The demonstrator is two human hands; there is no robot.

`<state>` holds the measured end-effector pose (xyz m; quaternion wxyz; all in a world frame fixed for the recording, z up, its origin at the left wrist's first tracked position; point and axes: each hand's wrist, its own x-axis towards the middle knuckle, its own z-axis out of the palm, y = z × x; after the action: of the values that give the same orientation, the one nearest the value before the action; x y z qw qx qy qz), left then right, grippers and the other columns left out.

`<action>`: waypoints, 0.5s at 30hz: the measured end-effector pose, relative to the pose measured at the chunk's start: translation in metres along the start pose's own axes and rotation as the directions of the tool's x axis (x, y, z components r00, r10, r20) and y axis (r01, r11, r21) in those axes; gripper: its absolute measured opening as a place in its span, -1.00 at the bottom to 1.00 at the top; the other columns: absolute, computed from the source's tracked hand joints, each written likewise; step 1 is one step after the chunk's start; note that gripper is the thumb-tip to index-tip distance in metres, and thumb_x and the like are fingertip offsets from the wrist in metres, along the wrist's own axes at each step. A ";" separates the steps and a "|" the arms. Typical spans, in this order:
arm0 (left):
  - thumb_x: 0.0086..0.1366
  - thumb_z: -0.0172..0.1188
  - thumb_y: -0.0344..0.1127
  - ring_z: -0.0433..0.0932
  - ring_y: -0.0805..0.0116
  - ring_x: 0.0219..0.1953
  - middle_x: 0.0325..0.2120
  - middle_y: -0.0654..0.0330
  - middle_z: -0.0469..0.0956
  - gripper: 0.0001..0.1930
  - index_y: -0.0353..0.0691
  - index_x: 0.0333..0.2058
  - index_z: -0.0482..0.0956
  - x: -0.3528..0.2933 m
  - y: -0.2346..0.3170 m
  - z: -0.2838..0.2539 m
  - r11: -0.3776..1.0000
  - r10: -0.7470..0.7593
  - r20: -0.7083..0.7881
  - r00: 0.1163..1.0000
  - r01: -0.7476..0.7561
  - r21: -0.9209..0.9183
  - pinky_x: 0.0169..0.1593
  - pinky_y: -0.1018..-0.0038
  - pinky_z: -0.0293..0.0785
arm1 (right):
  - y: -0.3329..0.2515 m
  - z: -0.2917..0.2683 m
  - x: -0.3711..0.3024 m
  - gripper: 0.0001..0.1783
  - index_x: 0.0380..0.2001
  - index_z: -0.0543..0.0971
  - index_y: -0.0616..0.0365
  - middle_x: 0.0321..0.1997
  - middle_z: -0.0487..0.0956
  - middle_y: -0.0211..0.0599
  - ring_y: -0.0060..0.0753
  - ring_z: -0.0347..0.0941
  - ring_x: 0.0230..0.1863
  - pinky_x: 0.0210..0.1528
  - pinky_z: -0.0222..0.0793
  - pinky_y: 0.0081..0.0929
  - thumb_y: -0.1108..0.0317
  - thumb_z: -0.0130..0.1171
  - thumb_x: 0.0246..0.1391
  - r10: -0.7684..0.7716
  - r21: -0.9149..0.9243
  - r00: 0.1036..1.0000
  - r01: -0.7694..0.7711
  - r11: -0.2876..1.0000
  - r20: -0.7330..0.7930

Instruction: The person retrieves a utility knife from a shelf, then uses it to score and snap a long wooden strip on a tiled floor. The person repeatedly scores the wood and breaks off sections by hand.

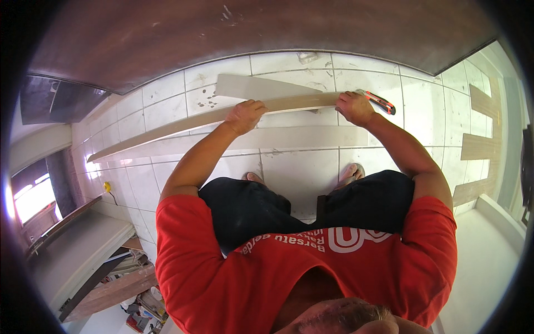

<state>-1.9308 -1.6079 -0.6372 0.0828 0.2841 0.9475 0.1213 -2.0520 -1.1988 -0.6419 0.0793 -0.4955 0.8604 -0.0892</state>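
My left hand and my right hand are both closed over a long, narrow beige strip, gripping it from above. The strip runs from beside my right hand far out to the left, raised on edge over the tiles. Against my right hand lies a red and black utility knife; I cannot tell whether its front end touches my fingers. Beyond the strip, a flat, tapering grey board rests on the floor, partly covered by it. Nearer my feet lies a second pale strip.
A large brown panel spans the far side. On the left floor sits a yellow tape measure. Wood-patterned planks lie at the right. Boards and a jumbled pile fill the lower left. White tiles make up the floor.
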 end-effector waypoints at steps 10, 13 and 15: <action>0.22 0.22 -0.41 0.60 0.10 -0.09 -0.09 0.15 0.60 -0.69 -0.18 -0.04 0.63 0.010 -0.007 0.005 0.998 -0.005 -0.066 0.998 0.002 -0.055 0.03 0.25 0.59 | -0.010 0.003 0.017 -0.90 -0.30 0.58 0.13 -0.18 0.54 -0.23 -0.12 0.52 -0.01 0.08 0.49 -0.18 0.36 0.24 0.15 -0.003 -0.013 0.999 0.002 1.000 -0.043; 0.22 0.21 -0.41 0.58 0.08 -0.08 -0.10 0.15 0.59 -0.68 -0.18 -0.03 0.62 0.013 -0.008 0.005 0.996 -0.015 -0.079 0.997 0.008 -0.086 0.06 0.24 0.57 | -0.004 0.006 0.024 -0.87 -0.28 0.57 0.14 -0.16 0.54 -0.23 -0.13 0.52 -0.01 0.09 0.49 -0.19 0.33 0.24 0.17 0.003 -0.064 1.000 -0.001 0.998 0.030; 0.22 0.21 -0.40 0.56 0.08 -0.06 -0.09 0.15 0.58 -0.68 -0.18 -0.02 0.61 0.012 -0.010 0.006 0.995 -0.017 -0.104 0.994 0.006 -0.098 0.08 0.23 0.55 | -0.007 0.005 0.028 -0.86 -0.27 0.57 0.14 -0.15 0.55 -0.22 -0.13 0.52 0.00 0.09 0.49 -0.19 0.32 0.24 0.18 0.025 -0.043 0.999 -0.024 0.999 0.031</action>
<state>-1.9448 -1.6080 -0.6464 0.0474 0.2675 0.9451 0.1816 -2.0591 -1.2271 -0.6462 0.0831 -0.4879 0.8667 -0.0620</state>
